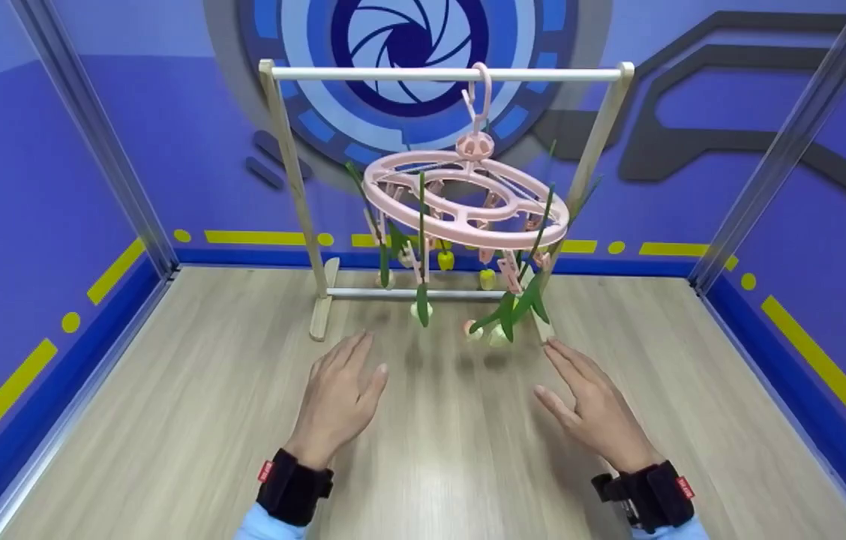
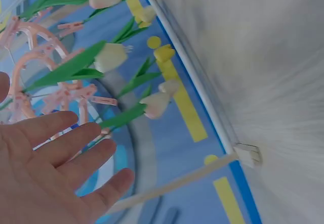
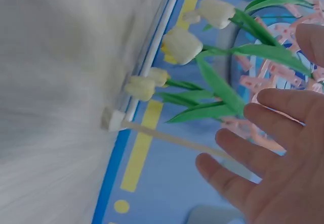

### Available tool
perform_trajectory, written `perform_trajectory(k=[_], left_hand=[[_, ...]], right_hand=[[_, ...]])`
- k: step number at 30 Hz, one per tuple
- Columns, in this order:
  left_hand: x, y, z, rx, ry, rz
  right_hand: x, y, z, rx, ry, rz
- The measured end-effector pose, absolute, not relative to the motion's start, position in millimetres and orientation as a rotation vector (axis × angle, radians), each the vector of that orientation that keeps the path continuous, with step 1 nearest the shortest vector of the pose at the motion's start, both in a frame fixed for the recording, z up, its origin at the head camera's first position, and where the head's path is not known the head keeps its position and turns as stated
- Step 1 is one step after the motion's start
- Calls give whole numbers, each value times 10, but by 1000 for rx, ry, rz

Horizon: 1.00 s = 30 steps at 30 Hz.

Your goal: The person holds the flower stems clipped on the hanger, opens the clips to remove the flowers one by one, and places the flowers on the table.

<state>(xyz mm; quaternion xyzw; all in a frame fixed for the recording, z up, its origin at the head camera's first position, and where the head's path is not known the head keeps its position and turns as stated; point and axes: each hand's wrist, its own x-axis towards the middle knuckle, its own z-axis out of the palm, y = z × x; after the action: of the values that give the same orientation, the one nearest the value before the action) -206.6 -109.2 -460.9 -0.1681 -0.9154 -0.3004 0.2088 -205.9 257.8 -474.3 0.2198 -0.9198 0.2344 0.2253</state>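
A pink round clip hanger [image 1: 460, 232] hangs by its hook from the top bar of a wooden rack, tilted down toward the right. Artificial tulips with white, pinkish and yellow heads hang upside down from its clips, among them a white tulip [image 1: 421, 311] at the front and a yellow tulip [image 1: 445, 260] farther back. My left hand [image 1: 337, 397] is held in front of the rack's left foot, fingers straight and thumb apart, holding nothing. Opposite it, my right hand [image 1: 599, 405] points at the rack's right foot, also with straight fingers and nothing in them. Both palms face the flowers in the wrist views.
The rack has wooden side posts [image 1: 292, 165], a white top bar [image 1: 363, 73] and a lower bar [image 1: 393, 293]. It stands on a wood-grain table [image 1: 423, 465]. Blue printed panels [image 1: 138, 142] close in the back and both sides, with metal corner posts [image 1: 783, 142].
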Motion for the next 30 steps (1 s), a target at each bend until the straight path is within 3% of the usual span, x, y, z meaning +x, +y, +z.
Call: perform_trajectory(k=[11,30], left_hand=[[-2251,-939,-4270,-589,-2455,-1076],[-2663,-681,-4085,-418,-2338,-1367]], right_hand=[[-2148,2336,-4358,857,-2347,688],[-2501,1814,-3866,1114,-2122,765]])
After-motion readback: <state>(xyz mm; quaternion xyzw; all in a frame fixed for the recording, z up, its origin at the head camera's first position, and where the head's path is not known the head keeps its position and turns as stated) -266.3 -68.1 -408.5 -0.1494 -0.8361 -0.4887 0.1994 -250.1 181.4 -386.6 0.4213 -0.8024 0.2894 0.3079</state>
